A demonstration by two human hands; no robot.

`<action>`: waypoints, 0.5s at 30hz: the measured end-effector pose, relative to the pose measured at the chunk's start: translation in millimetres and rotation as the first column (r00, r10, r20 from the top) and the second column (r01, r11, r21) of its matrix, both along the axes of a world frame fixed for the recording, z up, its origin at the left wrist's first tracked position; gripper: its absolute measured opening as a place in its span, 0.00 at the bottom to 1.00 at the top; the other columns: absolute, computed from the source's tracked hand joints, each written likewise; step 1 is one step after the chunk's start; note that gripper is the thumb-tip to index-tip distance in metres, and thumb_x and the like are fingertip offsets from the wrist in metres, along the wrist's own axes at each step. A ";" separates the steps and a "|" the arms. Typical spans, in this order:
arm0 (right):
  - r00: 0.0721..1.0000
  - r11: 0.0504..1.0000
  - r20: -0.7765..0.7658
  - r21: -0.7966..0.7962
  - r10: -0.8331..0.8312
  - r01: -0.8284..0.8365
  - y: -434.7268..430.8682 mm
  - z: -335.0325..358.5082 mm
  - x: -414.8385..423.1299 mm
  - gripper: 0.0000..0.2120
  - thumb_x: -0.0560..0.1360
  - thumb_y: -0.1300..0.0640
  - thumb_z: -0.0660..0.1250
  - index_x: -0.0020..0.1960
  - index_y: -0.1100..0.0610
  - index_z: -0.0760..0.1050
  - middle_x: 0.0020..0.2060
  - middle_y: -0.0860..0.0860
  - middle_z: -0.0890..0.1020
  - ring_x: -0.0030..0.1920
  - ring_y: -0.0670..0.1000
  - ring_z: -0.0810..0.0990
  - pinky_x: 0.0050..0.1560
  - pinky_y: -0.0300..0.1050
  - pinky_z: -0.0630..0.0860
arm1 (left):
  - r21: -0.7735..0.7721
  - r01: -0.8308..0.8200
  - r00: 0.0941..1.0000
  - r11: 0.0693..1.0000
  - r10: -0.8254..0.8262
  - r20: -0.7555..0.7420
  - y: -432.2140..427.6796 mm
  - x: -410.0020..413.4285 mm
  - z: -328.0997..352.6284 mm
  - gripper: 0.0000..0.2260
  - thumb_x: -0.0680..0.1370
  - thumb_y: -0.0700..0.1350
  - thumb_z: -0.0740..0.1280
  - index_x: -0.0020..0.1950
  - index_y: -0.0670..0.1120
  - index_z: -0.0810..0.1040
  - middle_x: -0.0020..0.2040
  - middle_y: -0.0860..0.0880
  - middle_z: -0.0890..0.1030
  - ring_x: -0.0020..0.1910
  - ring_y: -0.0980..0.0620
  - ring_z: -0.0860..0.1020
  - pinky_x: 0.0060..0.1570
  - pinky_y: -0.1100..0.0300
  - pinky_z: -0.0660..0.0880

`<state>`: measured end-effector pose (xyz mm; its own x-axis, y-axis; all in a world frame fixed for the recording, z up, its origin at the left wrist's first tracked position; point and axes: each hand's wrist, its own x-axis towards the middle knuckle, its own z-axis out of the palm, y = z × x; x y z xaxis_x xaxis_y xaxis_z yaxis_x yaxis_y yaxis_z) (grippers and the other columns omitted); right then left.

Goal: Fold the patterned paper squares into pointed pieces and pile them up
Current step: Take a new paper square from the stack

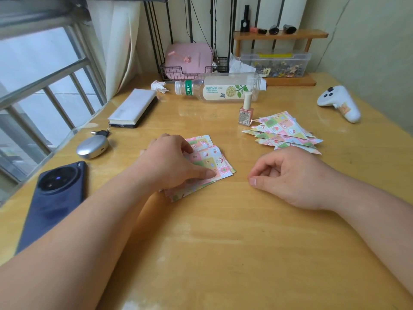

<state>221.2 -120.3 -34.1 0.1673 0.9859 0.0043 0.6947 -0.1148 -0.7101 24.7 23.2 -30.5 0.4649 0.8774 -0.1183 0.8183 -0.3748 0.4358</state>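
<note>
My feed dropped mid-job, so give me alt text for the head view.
The left hand rests on a fanned stack of patterned paper squares on the table, while the right hand lies loosely curled and empty beside it. Folded pointed pieces are piled behind the right hand, next to an upright nail polish bottle.

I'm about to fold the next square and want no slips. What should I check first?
1. Left hand steadies the stack of squares: ok, it rests on top.
2. Right hand free: ok, loosely curled, holding nothing.
3. Stack squared up: not ok, the sheets are fanned.
4. Single sheet separated: cannot tell.
5. Pile of folded pieces apart from the stack: ok.
6. Nail polish bottle clear of the pile: cannot tell; it stands upright right beside it.
</note>
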 end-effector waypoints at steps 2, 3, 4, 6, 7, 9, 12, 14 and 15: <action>1.000 1.000 0.002 -0.001 0.000 0.000 0.3 0.0 -0.2 0.04 0.75 0.58 0.73 0.41 0.52 0.83 0.20 0.36 0.73 0.25 0.38 0.72 0.28 0.28 0.65 | 0.010 -0.003 1.000 1.000 0.003 0.017 -1.0 0.2 1.0 0.31 0.57 0.69 0.79 0.52 0.57 0.72 0.55 0.55 0.76 0.58 0.47 0.76 0.61 0.46 0.74; 1.000 1.000 0.001 -0.001 -0.001 0.001 0.4 0.0 -0.2 0.04 0.75 0.58 0.73 0.41 0.52 0.83 0.20 0.36 0.73 0.25 0.39 0.72 0.28 0.28 0.65 | 0.020 -0.003 1.000 1.000 0.002 0.027 -1.4 0.3 1.1 0.32 0.58 0.68 0.79 0.53 0.56 0.71 0.53 0.57 0.76 0.57 0.48 0.76 0.61 0.46 0.74; 1.000 1.000 0.000 -0.001 -0.002 0.002 0.3 -0.2 -0.2 0.04 0.75 0.58 0.73 0.41 0.52 0.83 0.20 0.36 0.73 0.25 0.39 0.72 0.28 0.28 0.65 | 0.028 0.001 0.999 1.000 -0.002 0.036 -1.9 0.6 1.2 0.33 0.58 0.67 0.79 0.54 0.55 0.71 0.51 0.58 0.75 0.57 0.48 0.76 0.61 0.46 0.73; 1.000 1.000 -0.003 -0.001 -0.003 0.003 0.5 -0.6 0.0 0.04 0.75 0.59 0.74 0.41 0.52 0.83 0.19 0.35 0.72 0.25 0.39 0.72 0.28 0.28 0.65 | 0.039 0.014 0.999 0.999 -0.016 0.050 -2.2 0.7 0.7 0.34 0.59 0.66 0.80 0.57 0.55 0.71 0.52 0.58 0.74 0.58 0.49 0.76 0.62 0.46 0.73; 1.000 1.000 -0.005 -0.001 -0.004 0.004 0.6 -0.7 0.0 0.04 0.75 0.59 0.74 0.41 0.52 0.83 0.19 0.35 0.72 0.24 0.38 0.72 0.28 0.28 0.65 | 0.050 0.022 0.998 0.999 -0.024 0.051 -2.2 0.7 0.4 0.35 0.59 0.67 0.79 0.60 0.55 0.72 0.54 0.58 0.75 0.58 0.49 0.76 0.63 0.46 0.73; 1.000 1.000 -0.006 -0.003 -0.003 0.003 0.5 -0.6 0.1 0.04 0.75 0.58 0.73 0.42 0.52 0.83 0.20 0.36 0.72 0.25 0.38 0.72 0.28 0.28 0.65 | 0.103 0.041 0.998 0.994 -0.045 0.032 -2.4 0.2 -0.5 0.40 0.59 0.68 0.78 0.67 0.54 0.74 0.58 0.55 0.75 0.61 0.48 0.75 0.64 0.45 0.72; 1.000 1.000 -0.006 0.000 -0.004 0.004 0.3 -1.1 0.7 0.04 0.75 0.58 0.74 0.42 0.52 0.83 0.20 0.36 0.73 0.24 0.38 0.72 0.28 0.29 0.65 | 0.168 0.064 0.998 0.984 -0.065 -0.002 -3.7 -0.1 -1.8 0.42 0.60 0.70 0.76 0.70 0.53 0.75 0.55 0.55 0.71 0.63 0.48 0.72 0.66 0.46 0.70; 1.000 1.000 -0.008 0.002 -0.004 0.004 0.2 -1.3 0.8 0.03 0.75 0.58 0.74 0.42 0.53 0.83 0.20 0.36 0.73 0.24 0.38 0.72 0.28 0.29 0.66 | 0.173 0.068 0.998 0.983 -0.069 0.000 -4.4 -0.3 -2.2 0.41 0.61 0.70 0.76 0.69 0.52 0.76 0.54 0.55 0.70 0.63 0.48 0.72 0.66 0.46 0.70; 1.000 1.000 -0.008 0.002 -0.004 0.005 0.2 -1.5 0.8 0.03 0.74 0.58 0.74 0.42 0.53 0.83 0.20 0.36 0.73 0.24 0.38 0.72 0.28 0.29 0.66 | 0.176 0.069 0.998 0.982 -0.070 0.003 -4.4 -0.2 -2.5 0.41 0.61 0.70 0.76 0.69 0.52 0.77 0.53 0.55 0.70 0.63 0.48 0.72 0.65 0.46 0.70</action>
<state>222.0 -120.1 -35.5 0.1718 0.9851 0.0047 0.6882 -0.1166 -0.7161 24.4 18.8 -33.0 0.5260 0.8496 0.0391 0.7838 -0.5021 0.3655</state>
